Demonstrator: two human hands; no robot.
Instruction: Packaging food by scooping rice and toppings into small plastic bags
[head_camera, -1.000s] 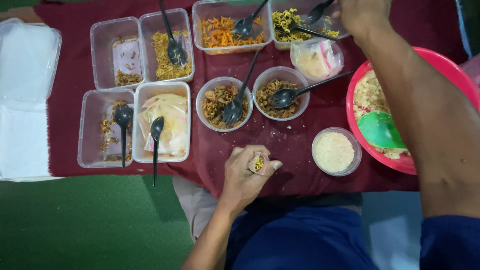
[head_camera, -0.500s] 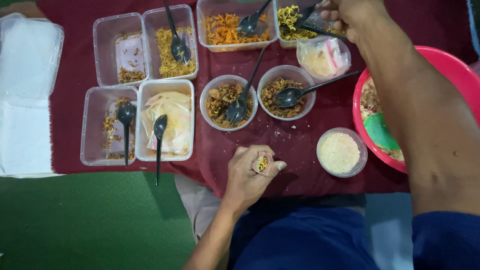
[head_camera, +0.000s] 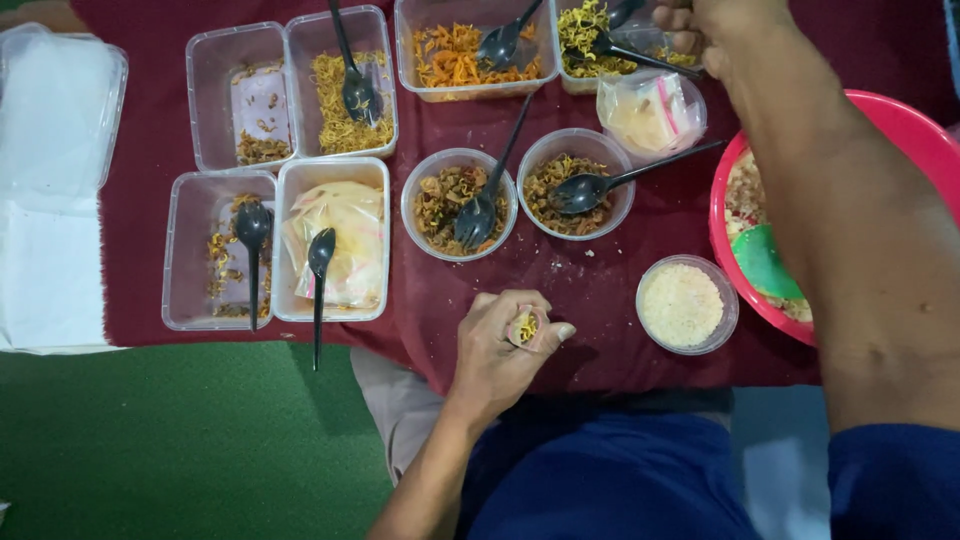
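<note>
My left hand (head_camera: 492, 358) rests at the near edge of the maroon cloth (head_camera: 590, 290). It is closed around a small rolled wrap (head_camera: 522, 327) with yellow shreds showing in its open top. My right hand (head_camera: 705, 25) reaches across to the far right corner, over a clear tub of yellow-green shredded food (head_camera: 580, 35). Its fingers are closed on the handle of a black spoon (head_camera: 623, 12) that dips into that tub. A second black spoon (head_camera: 640, 55) lies across the same tub. My right forearm covers part of a red basin (head_camera: 925, 145).
Clear tubs and round bowls (head_camera: 460, 205) of shredded fillings, most with black spoons, fill the cloth. A small tub of pale crumbs (head_camera: 687, 305) sits near the basin, which holds a green scoop (head_camera: 760, 262). White lids (head_camera: 55, 120) lie at left, on a green floor (head_camera: 180, 440).
My right hand has drawn slightly back toward me over the far tub while holding the spoon. My left hand with the wrap has stayed in place.
</note>
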